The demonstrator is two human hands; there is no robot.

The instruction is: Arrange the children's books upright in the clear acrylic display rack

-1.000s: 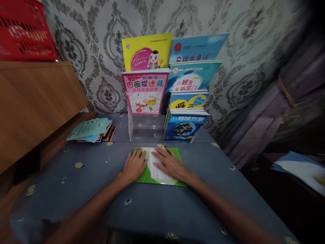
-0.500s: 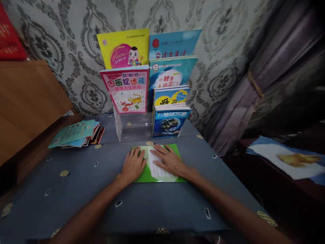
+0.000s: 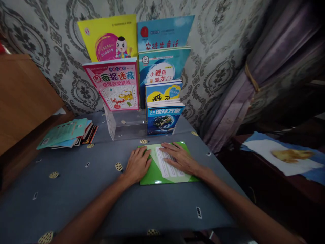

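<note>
A green book [image 3: 155, 174] with a pale panel of small print lies flat on the table in front of me. My left hand [image 3: 137, 165] rests on its left edge, palm down with the fingers stretched forward. Across the upper right of the cover lies my right hand [image 3: 179, 157], its fingers spread. Behind the book stands a clear acrylic rack [image 3: 111, 123]. It bears a pink picture book [image 3: 119, 86] and a yellow book [image 3: 109, 37] on the left. On its right side a blue book with a globe [image 3: 163, 120] stands in front of several others.
A loose pile of books [image 3: 64, 133] lies at the table's left, beside a wooden panel [image 3: 25, 98]. Patterned wallpaper [image 3: 215, 34] backs the table. A tied curtain [image 3: 233, 91] hangs at right, near a white and blue cloth [image 3: 264, 152] with a brownish thing on it.
The green book has shifted right relative to the rack, and both hands have moved with it, still lying on it. The view has also turned slightly.
</note>
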